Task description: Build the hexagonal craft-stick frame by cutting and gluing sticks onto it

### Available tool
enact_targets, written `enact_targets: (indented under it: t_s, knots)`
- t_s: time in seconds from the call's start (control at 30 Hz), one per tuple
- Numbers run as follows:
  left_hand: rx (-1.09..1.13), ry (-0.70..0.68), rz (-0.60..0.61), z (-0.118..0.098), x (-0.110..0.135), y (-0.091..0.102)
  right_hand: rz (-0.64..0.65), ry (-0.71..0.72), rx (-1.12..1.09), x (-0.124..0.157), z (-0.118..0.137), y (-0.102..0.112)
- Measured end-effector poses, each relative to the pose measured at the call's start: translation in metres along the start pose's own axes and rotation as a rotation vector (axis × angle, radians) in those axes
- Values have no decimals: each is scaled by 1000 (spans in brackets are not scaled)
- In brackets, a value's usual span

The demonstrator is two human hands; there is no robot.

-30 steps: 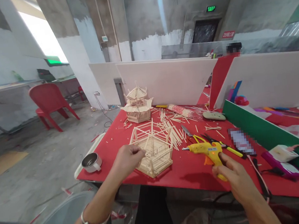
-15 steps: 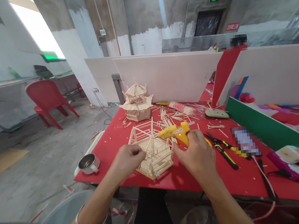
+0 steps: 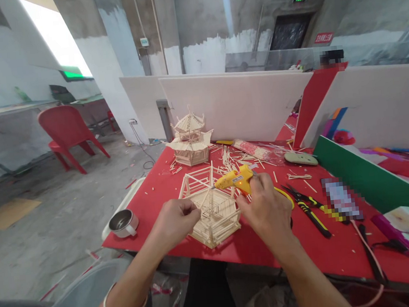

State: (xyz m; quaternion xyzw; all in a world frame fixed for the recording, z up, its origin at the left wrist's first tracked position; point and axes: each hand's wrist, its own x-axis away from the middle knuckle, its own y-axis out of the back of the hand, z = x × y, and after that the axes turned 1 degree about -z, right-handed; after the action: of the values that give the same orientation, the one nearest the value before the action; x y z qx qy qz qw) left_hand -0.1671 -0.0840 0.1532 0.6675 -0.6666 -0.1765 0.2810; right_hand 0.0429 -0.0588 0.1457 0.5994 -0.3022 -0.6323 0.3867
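Observation:
A hexagonal wooden-stick frame point(image 3: 229, 221) lies near the front edge of the red table. My left hand point(image 3: 178, 219) is closed in a pinch at its left side, and a thin wooden stick point(image 3: 205, 200) seems to run from the fingertips toward the glue gun. My right hand point(image 3: 267, 205) grips a yellow hot glue gun point(image 3: 236, 179) from the right, its nozzle pointing left above the frame. Whether the nozzle touches the stick, I cannot tell. Behind the frame stands a tiered pagoda model point(image 3: 190, 140) of the same sticks.
A metal cup point(image 3: 123, 223) stands at the table's left corner. Loose sticks point(image 3: 228, 156) and a bagged bundle point(image 3: 251, 149) lie farther back. To the right are pliers point(image 3: 313, 215), a phone point(image 3: 341, 198), a power strip point(image 3: 403, 240) and a green divider point(image 3: 365, 171).
The view has shifted slightly. My right hand has brought the glue gun a little left relative to the frame, with its rear tilted up somewhat more. My left hand stays pinched in nearly the same place.

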Motion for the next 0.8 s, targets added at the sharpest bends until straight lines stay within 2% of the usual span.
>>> enact_targets:
  t_s: [0.8]
  knots:
    - [-125,-87,-51,0,-3,-1,16,36,50,0,1,0]
